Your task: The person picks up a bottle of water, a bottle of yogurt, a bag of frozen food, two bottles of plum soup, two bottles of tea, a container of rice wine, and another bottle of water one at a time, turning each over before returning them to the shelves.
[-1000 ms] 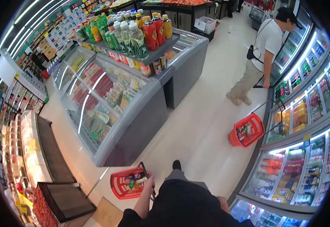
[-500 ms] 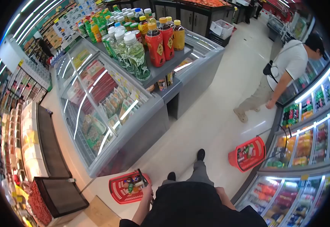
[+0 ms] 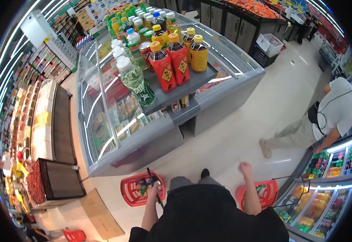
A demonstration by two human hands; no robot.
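Observation:
My left hand (image 3: 153, 191) is wrapped round the black handle (image 3: 149, 174) of a red shopping basket (image 3: 128, 195) on the floor at my left. Small packaged goods lie in that basket, too small to name. My right hand (image 3: 245, 167) is raised in front of me with its fingers curled in, and nothing shows in it. Below and beside my right forearm stands a second red basket (image 3: 269, 197), partly hidden by the arm, with packets inside.
A chest freezer (image 3: 172, 139) stands ahead, with drink bottles (image 3: 162, 66) on a shelf above it. To the right, a person in a white shirt (image 3: 338, 105) leans toward the drinks fridges (image 3: 325, 197). Flat cardboard (image 3: 99, 213) lies at lower left; a display stand (image 3: 63, 179) is behind it.
My right hand has come up and forward from beside my body. The view has shifted, and the person in white is bent closer to the fridge. My left hand stays on the basket handle.

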